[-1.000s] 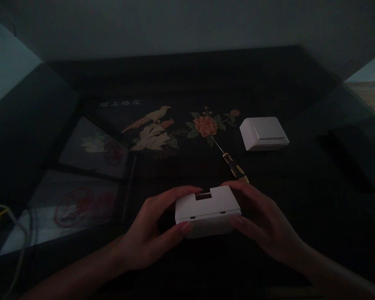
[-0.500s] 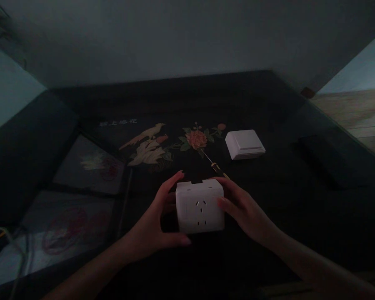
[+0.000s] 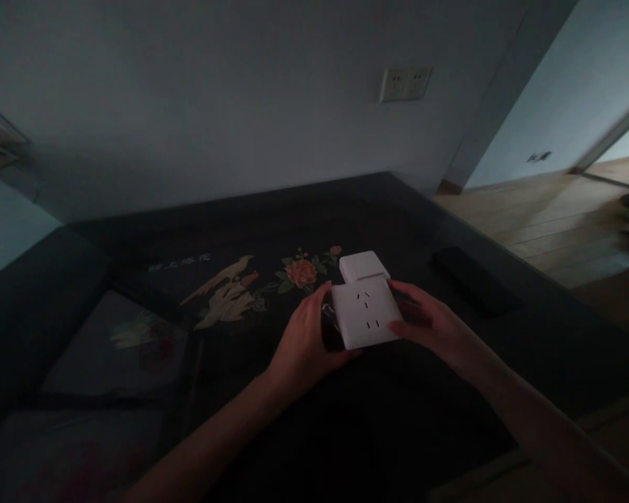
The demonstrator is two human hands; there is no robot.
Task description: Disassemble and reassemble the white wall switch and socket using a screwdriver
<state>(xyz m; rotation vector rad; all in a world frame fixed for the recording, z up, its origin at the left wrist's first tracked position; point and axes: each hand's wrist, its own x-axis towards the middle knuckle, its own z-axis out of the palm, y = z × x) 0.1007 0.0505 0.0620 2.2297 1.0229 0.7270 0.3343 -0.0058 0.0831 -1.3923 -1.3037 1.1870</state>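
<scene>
A white socket with five slots faces me, held up over the dark table. My left hand grips its left side, fingers at the upper left corner and thumb under the lower edge. On the right edge, my right hand pinches it with thumb and fingers. Just behind it a second white box is partly covered by the socket. Most of the screwdriver seen earlier is hidden behind the socket.
Inlaid bird and flower pictures decorate the tabletop. A dark oblong object lies at the right. Covered papers or pictures are at the left. Two wall sockets are on the back wall, and wooden floor shows beyond the table.
The view has turned up and to the right, showing the wall sockets and more floor. Both hands and the socket have moved up and right in the picture, and the socket now overlaps the second box.
</scene>
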